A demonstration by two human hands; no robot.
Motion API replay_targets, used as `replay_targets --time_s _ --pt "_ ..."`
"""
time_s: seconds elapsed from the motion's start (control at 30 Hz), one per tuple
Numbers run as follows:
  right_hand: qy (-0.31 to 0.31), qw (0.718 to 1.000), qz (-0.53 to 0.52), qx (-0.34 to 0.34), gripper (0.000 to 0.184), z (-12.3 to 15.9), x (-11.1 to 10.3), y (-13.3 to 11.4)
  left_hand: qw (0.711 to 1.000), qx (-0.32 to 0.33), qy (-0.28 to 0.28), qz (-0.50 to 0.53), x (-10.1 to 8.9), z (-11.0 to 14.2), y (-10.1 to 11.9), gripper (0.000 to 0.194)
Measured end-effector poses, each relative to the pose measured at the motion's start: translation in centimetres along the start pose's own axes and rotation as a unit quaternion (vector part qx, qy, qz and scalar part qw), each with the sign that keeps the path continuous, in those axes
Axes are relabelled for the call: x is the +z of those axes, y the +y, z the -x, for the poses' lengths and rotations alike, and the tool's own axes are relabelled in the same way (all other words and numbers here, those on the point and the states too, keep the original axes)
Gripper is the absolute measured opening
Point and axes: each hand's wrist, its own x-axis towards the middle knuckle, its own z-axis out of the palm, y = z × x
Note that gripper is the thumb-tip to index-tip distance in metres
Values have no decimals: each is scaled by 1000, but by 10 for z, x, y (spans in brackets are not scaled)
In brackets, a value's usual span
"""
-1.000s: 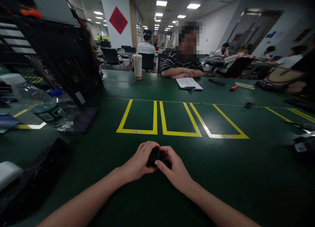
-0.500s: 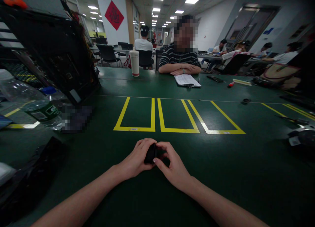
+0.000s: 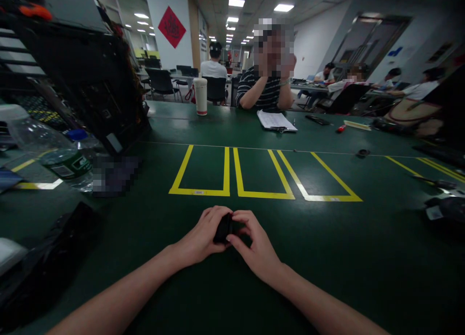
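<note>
A small black object (image 3: pixel 223 228), blocky and dark, is between my hands just above or on the green table (image 3: pixel 240 296); its exact kind does not show. My left hand (image 3: pixel 203 233) wraps around its left side, with fingers over the top and the thumb below. From the right, my right hand (image 3: pixel 256 245) pinches its edge, the thumb tip and curled fingers touching it. Much of the object is hidden by the fingers. Ahead of both hands lie yellow tape outlines (image 3: pixel 199 193) on the tabletop.
At left stand a clear bottle (image 3: pixel 69 165), a black computer case (image 3: pixel 98 92) and a black bag (image 3: pixel 54 257). Farther back are a white cup (image 3: pixel 201 97), a clipboard (image 3: pixel 276 120) and a seated person in a striped shirt (image 3: pixel 269 95). A black item (image 3: pixel 445 211) lies at right.
The person across the table has raised both hands from the tabletop to the head. My hands and the black object stay nearly still; the view has shifted slightly.
</note>
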Motion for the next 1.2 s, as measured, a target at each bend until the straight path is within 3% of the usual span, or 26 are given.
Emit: replay_targets --time_s 0.1,0.27,0.47,0.63,0.77,1.0,1.2 --pt "-1 1000 4 12 37 -1 0 -1 1000 0 -4 3 2 0 -2 57" --pt "-27 997 68 11 25 1 -3 -7 1000 -2 24 -9 7 -2 -6 62" --pt "-13 998 61 -20 15 2 -2 -5 1000 6 -7 7 -1 0 1 56" --pt "3 1000 1 22 31 0 0 -2 1000 4 -6 9 -2 1 2 56" --pt "-34 998 22 51 24 -1 -2 -6 1000 -1 4 7 1 0 -2 58" --pt "-7 999 33 -30 19 1 -3 -5 1000 11 5 1 -1 0 2 58" --pt "-4 1000 3 15 29 -1 -1 -2 1000 -4 -4 15 0 0 1 57"
